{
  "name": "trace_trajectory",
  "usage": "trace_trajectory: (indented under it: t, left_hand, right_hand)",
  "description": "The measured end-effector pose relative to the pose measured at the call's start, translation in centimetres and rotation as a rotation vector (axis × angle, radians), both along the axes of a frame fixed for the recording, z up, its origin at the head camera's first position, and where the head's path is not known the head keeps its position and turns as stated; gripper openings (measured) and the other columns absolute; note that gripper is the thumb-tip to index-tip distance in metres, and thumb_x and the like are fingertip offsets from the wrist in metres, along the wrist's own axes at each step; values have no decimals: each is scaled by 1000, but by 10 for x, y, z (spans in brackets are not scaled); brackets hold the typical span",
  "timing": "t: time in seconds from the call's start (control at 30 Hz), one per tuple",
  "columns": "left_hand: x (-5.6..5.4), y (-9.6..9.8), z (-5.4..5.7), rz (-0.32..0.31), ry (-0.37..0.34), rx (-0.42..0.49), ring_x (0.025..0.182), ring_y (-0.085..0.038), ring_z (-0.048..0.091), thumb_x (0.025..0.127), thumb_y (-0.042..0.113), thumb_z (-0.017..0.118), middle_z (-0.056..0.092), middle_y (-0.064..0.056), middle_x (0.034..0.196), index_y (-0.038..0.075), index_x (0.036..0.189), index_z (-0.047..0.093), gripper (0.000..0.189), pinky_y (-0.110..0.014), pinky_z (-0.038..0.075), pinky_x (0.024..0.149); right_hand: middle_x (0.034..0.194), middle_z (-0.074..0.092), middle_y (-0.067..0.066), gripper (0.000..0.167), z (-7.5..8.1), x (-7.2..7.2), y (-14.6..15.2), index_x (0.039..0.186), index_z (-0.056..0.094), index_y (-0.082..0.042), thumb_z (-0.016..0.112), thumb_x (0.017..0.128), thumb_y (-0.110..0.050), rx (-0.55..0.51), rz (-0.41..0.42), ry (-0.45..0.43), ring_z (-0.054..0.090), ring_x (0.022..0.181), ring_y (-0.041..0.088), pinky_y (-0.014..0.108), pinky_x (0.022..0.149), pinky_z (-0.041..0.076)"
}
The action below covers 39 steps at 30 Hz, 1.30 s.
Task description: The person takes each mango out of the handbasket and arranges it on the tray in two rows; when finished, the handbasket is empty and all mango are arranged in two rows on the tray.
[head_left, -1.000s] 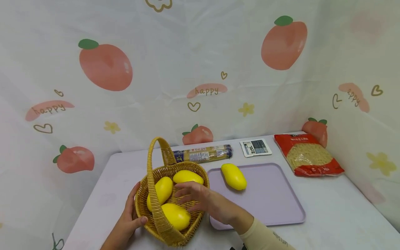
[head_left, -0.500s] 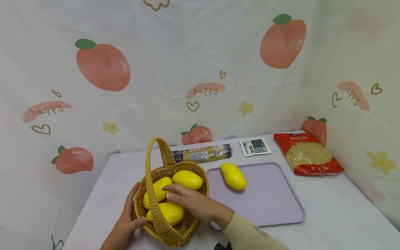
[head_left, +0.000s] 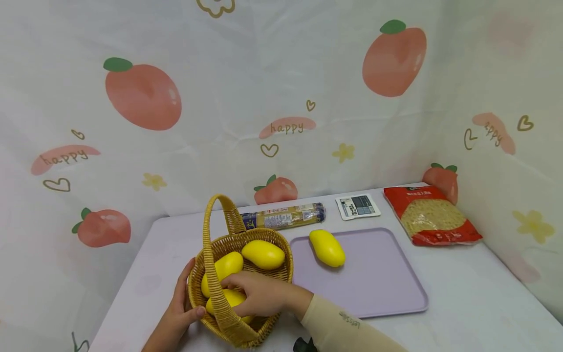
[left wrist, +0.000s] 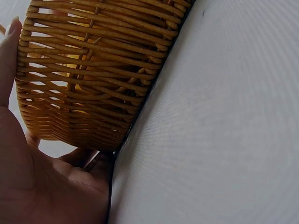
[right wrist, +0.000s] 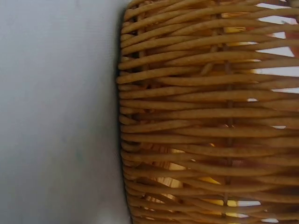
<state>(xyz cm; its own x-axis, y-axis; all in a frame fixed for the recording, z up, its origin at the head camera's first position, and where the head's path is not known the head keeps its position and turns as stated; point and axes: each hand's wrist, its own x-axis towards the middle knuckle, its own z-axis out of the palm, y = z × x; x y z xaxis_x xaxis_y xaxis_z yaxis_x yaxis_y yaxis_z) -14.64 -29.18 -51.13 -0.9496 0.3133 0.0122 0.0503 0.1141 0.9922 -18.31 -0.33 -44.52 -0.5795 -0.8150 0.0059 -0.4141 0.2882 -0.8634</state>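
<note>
A wicker basket [head_left: 288, 244] with a tall arched handle stands on the table, three yellow mangoes inside. My left hand [head_left: 177, 310] holds the basket's left side, fingers along the outer wall and thumb at the front rim. In the left wrist view that hand [left wrist: 51, 182] lies against the woven wall [left wrist: 93, 70]. Reaching inside, my right hand [head_left: 266, 293] grips the nearest mango [head_left: 234, 297], partly hidden by the handle and fingers. Another mango [head_left: 230, 264] lies at the left, and one [head_left: 264, 254] at the back. The right wrist view shows basket weave [right wrist: 196, 102], hiding the hand.
Right of the basket is a lilac tray [head_left: 378, 278] bearing one mango [head_left: 327, 248]. Behind stand a long packet of noodles [head_left: 283, 216] and a small white packet [head_left: 358, 207]. A red bag [head_left: 433, 217] lies at the back right, near the printed cloth wall [head_left: 352, 176].
My right hand has moved down and left into the basket and taken hold of the nearest mango, which shifted left earlier. My left hand stays at the basket's side.
</note>
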Motion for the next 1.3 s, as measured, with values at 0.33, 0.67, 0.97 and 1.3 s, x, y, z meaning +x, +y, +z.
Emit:
trace_trajectory:
  t: [0.33,0.67,0.97,1.3]
  left_hand:
    - [-1,-1,-3,-10,12,20,140,5,43,106,14,74,-2,-29,175,36,175,-4,106,-22,44,108]
    - [-1,-2,-3,-11,3,23,140,5,43,107,16,74,-3,-29,175,37,175,-4,106,-23,45,107]
    - [0,1,-1,-6,10,13,140,8,40,107,18,74,-6,-27,176,38,175,-3,105,-22,44,107]
    - [0,0,-1,-4,12,4,140,10,38,108,17,72,-7,-26,176,37,175,-5,104,-21,42,108]
  right_hand:
    - [138,63,-12,55,1,0,-10,147,66,-12,85,96,-22,162,-9,104,53,122,0,26,105,44]
    - [126,64,-14,58,2,0,-13,144,67,-14,90,90,-16,188,14,88,55,106,2,23,93,46]
    - [130,62,-11,66,4,-1,-12,150,61,-11,89,90,-14,207,56,87,53,108,2,23,94,45]
    - [130,63,-13,56,4,-3,-11,147,63,-9,85,96,-16,170,45,18,54,110,0,23,97,45]
